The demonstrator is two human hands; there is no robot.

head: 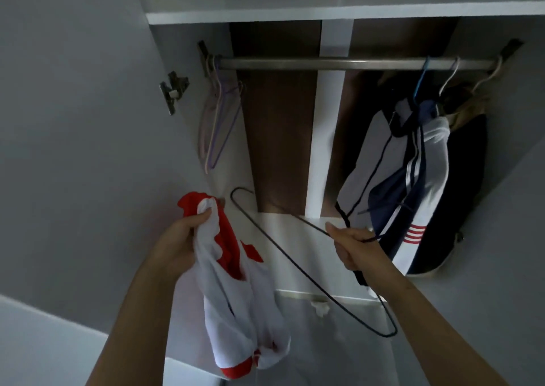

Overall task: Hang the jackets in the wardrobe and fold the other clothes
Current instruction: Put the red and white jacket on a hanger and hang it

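I stand facing the open wardrobe. My left hand (pixel 180 239) grips a white and red jacket (pixel 236 291) near its collar, and the rest of it hangs down bunched. My right hand (pixel 354 247) holds a thin dark wire hanger (pixel 283 244) near its hook, tilted so that one end points at the jacket and the other end drops low on the right. The metal rail (pixel 309 63) crosses the wardrobe above both hands. A white and navy striped jacket (pixel 413 179) hangs from a blue hanger on the rail's right part.
Two empty pastel hangers (pixel 213 126) hang at the rail's left end by the open door's hinge (pixel 174 89). A dark garment (pixel 469 185) and a beige one hang at the far right. A white shelf (pixel 324 11) runs above the rail, and white drawers (pixel 295 294) sit below.
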